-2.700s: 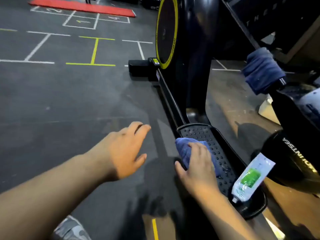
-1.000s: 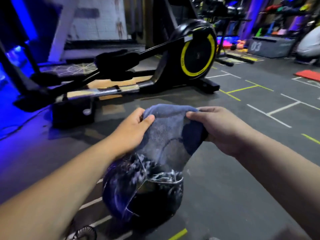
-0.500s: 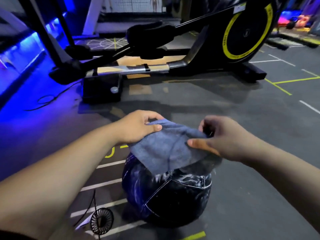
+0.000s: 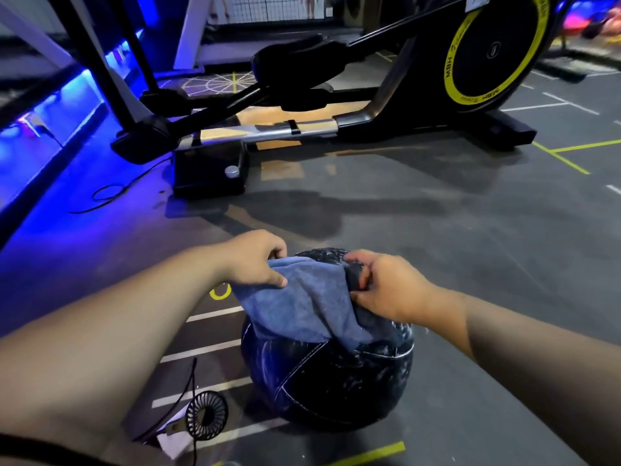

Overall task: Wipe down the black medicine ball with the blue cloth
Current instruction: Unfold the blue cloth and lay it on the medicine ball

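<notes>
Far left: blue light along the wall base. Small round fan (image 4: 206,416) lies on the floor (image 4: 470,264), cable trailing off it, near the ball's left side. Left hand (image 4: 250,258): fingers curled, thumb pinching the left edge of the blue cloth (image 4: 302,311). Cloth stretched between both hands, draped over the top of the black medicine ball (image 4: 336,385). Ball sits on the floor among painted lines; white streaks on its skin, stitched seams showing. Right hand (image 4: 386,285): fingers curled, gripping the cloth's right edge against the ball's top. Behind, to the right: elliptical trainer (image 4: 494,55), yellow-ringed flywheel.
</notes>
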A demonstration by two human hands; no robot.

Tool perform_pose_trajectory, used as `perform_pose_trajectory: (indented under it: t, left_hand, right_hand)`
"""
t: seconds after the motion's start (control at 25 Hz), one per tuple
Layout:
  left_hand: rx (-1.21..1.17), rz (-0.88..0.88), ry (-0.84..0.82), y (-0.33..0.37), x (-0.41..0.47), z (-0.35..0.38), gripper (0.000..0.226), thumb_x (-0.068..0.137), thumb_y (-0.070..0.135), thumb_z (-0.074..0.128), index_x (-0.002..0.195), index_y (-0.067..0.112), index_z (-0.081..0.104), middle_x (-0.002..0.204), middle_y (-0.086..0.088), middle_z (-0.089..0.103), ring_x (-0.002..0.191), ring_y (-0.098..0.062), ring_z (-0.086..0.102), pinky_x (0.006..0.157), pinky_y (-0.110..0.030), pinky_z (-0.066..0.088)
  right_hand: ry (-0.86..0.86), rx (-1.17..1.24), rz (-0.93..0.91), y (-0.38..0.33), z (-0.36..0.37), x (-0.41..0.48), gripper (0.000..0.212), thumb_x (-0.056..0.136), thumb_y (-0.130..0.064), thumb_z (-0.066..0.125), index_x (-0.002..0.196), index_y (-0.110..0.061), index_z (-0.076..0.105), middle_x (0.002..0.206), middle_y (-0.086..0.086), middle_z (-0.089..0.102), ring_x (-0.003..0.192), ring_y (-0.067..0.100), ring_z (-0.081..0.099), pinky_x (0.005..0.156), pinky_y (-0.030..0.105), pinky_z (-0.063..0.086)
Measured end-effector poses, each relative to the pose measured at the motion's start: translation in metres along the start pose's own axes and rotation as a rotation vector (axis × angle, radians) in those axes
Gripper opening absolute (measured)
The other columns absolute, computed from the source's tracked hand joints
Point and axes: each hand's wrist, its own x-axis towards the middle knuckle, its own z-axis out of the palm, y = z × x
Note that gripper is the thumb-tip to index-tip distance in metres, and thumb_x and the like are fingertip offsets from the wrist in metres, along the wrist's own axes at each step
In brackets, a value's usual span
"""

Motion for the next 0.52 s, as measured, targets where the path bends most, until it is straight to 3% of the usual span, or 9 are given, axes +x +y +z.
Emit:
perform_pose_trajectory:
  t: [0.08,0.12,0.24,0.32,0.44,0.52]
  left_hand:
    - [0.011,0.039,0.047,0.011,-0.009,-0.007,0.030,0.072,0.030,0.078,0.081,0.018,0.052,0.075,0.009,0.051,0.067,-0.010,0.046,0.055,-0.026,0.035]
    - [0.006,0.060,0.064,0.014,-0.014,-0.008,0.032,0.074,0.030,0.078,0.080,0.019,0.049,0.074,0.009,0.050,0.064,-0.007,0.044,0.053,-0.024,0.033]
    - [-0.090,0.147,0.100,0.010,-0.030,-0.012,0.035,0.078,0.034,0.078,0.085,0.020,0.047,0.076,0.008,0.054,0.061,-0.005,0.043,0.055,-0.021,0.034]
    - [-0.144,0.218,0.129,0.005,-0.037,-0.017,0.031,0.081,0.037,0.075,0.091,0.023,0.049,0.083,0.009,0.057,0.062,-0.002,0.046,0.059,-0.020,0.036]
    - [0.017,0.268,0.203,0.001,-0.035,-0.021,0.023,0.087,0.048,0.063,0.082,0.027,0.054,0.092,0.010,0.054,0.079,-0.001,0.052,0.073,-0.032,0.043]
    - [0.044,0.253,0.253,0.000,-0.034,-0.023,0.026,0.089,0.051,0.055,0.075,0.029,0.054,0.101,0.011,0.058,0.092,-0.012,0.056,0.083,-0.036,0.046]
  right_hand:
    - [-0.023,-0.049,-0.015,-0.003,-0.005,-0.005,0.014,0.074,-0.023,0.072,0.075,-0.034,0.063,0.062,-0.009,0.059,0.069,0.017,0.060,0.067,0.024,0.050]
    - [-0.025,-0.075,-0.031,-0.002,-0.008,-0.008,0.018,0.073,-0.024,0.073,0.065,-0.030,0.057,0.060,-0.008,0.056,0.066,0.016,0.057,0.064,0.023,0.048]
    - [0.093,-0.067,-0.111,0.002,-0.023,-0.021,0.020,0.071,-0.020,0.075,0.064,-0.025,0.057,0.074,0.000,0.060,0.072,0.023,0.059,0.070,0.029,0.048]
    - [0.171,0.142,-0.124,0.001,-0.041,-0.030,0.027,0.071,-0.007,0.077,0.063,-0.023,0.057,0.079,0.013,0.065,0.068,0.029,0.061,0.065,0.033,0.048]
    - [0.188,0.392,-0.051,-0.001,-0.068,-0.042,0.025,0.079,0.003,0.073,0.064,-0.006,0.054,0.057,0.014,0.060,0.050,0.019,0.051,0.050,0.029,0.042]
    - [0.231,0.380,-0.044,-0.004,-0.079,-0.046,0.026,0.083,-0.005,0.074,0.067,-0.009,0.053,0.053,0.007,0.053,0.049,0.015,0.044,0.047,0.024,0.036]
